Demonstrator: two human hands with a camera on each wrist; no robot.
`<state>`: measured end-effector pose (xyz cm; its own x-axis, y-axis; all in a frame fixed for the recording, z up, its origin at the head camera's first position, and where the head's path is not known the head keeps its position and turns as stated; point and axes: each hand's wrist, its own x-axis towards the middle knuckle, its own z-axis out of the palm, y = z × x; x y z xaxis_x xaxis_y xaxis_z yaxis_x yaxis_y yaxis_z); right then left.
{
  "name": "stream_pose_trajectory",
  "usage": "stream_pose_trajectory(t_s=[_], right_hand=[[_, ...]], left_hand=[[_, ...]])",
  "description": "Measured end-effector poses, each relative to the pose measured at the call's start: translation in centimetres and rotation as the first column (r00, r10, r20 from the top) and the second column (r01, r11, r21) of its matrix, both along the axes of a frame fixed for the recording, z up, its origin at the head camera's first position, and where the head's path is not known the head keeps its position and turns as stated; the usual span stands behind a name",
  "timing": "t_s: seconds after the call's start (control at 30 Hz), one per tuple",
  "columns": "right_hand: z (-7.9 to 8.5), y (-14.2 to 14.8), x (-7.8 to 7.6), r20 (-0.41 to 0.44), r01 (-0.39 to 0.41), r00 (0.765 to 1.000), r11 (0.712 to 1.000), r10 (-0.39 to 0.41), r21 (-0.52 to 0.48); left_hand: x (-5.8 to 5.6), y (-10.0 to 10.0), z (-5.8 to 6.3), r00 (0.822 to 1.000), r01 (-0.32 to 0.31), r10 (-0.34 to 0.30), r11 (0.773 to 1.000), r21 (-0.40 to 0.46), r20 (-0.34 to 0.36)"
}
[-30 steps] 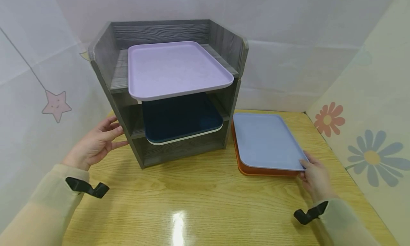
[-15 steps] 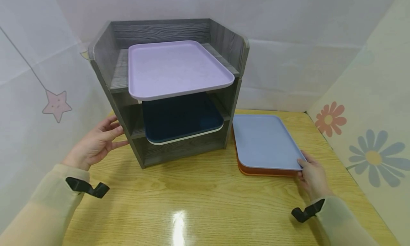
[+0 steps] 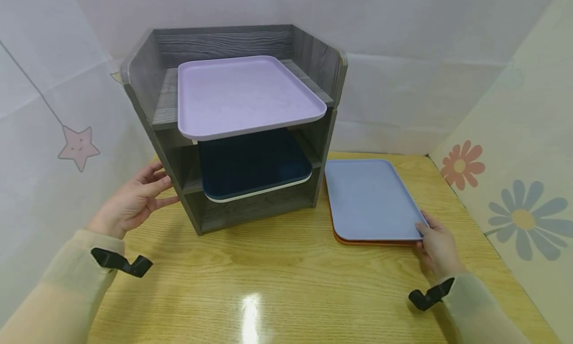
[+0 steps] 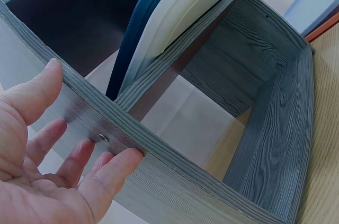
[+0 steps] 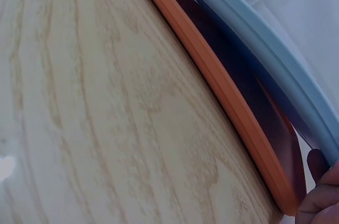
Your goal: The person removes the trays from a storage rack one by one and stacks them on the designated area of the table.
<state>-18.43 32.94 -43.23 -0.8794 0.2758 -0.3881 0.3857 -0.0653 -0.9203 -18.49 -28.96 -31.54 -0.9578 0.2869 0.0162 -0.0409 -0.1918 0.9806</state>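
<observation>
My right hand (image 3: pixel 438 242) pinches the near right corner of a light blue tray (image 3: pixel 373 200), thumb on top. That tray lies over an orange tray (image 5: pixel 212 81) on the table; in the right wrist view a gap shows between their rims at the near side. At the left, my left hand (image 3: pixel 134 205) has its fingers spread, fingertips against the outer side panel of a grey wood-grain shelf (image 4: pixel 175 160). A lilac tray (image 3: pixel 246 95) sits on the shelf's top level, jutting forward. Below it, a navy tray (image 3: pixel 255 165) lies on a white tray (image 4: pixel 180 17) on the middle level.
The wooden table (image 3: pixel 224 284) spreads in front of the shelf and trays. White cloth (image 3: pixel 394 95) hangs behind, and a flower-printed panel (image 3: pixel 501 160) stands along the right side. The shelf's right side is close beside the blue tray.
The light blue tray has shifted slightly left and its near edge has come down closer to the orange tray, my right hand moving with it. My left hand stays put.
</observation>
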Motion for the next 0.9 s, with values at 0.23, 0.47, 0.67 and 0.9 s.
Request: stream_pose_trajectory(t_s=[0.23,0.47,0.67,0.9], right_hand=[[-0.5,0.2,0.1,0.01,-0.018,1.0,0.995,0.017,0.101],[-1.0,0.1,0.1,-0.008,-0.002,1.0,0.959,0.005,0.283],[-1.3,0.4,0.0,-0.024,0.013,1.0,0.954,-0.006,0.3],[-1.6,0.7,0.0,0.023,-0.021,1.0,0.952,0.014,0.306]], left_hand=[[0.0,0.1,0.1,1.0,0.009,-0.008,1.0,0.011,-0.003],[0.0,0.0,0.0,1.0,0.016,-0.016,1.0,0.022,-0.012],[0.0,0.0,-0.1,1.0,0.019,-0.019,1.0,0.022,-0.018],[0.0,-0.1,-0.2,1.0,0.011,-0.011,1.0,0.004,-0.013]])
